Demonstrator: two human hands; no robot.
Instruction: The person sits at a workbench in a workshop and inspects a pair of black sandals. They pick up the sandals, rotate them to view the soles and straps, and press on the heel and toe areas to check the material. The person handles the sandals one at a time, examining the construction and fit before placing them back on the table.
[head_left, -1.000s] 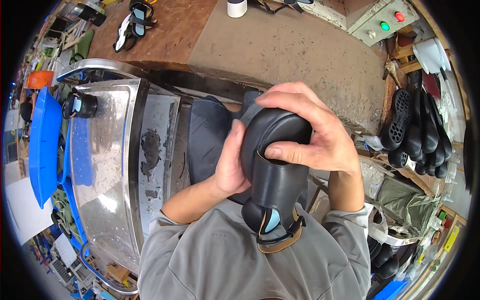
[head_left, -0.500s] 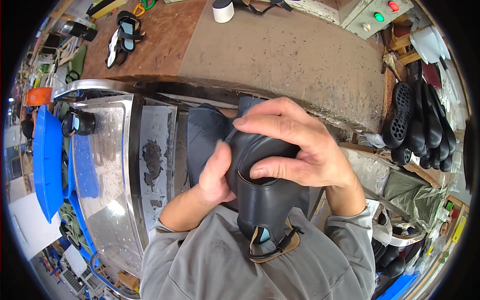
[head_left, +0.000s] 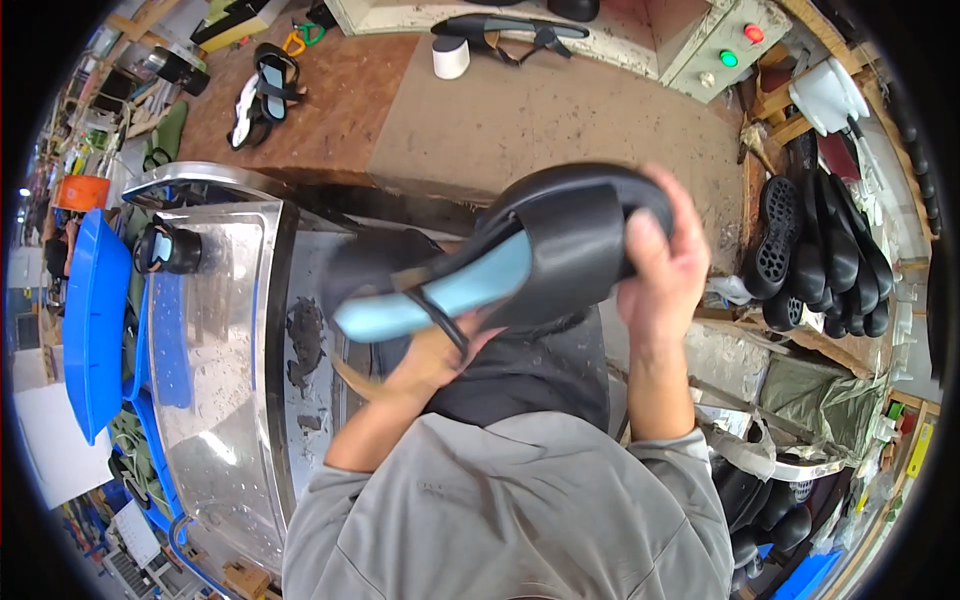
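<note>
Steel machine housing (head_left: pixel 215 330), scratched and shiny, fills the nine o'clock side beside me, with a blue tray (head_left: pixel 95 320) hanging just beyond it. Ahead, toward twelve o'clock, the brown table (head_left: pixel 520 110) carries a pair of finished sandals (head_left: pixel 262 92), a white tape roll (head_left: pixel 450 57) and a grey control box (head_left: pixel 715 45) with red and green buttons. At three o'clock a rack of black soles (head_left: pixel 820 255) stands on edge, packed close together, treads facing out.

Between all this, at the centre, I hold up a black sandal (head_left: pixel 510 265) with a light blue footbed, tilted sideways so its wide strap and insole face me, I judge for a look at how the strap sits. My right hand (head_left: pixel 665 265) is clenched around the toe end at three o'clock of the shoe, thumb pressed on the strap. My left hand (head_left: pixel 430 360) cups it from below at six o'clock, fingers curled under the heel end near the thin back strap, steadying it.
</note>
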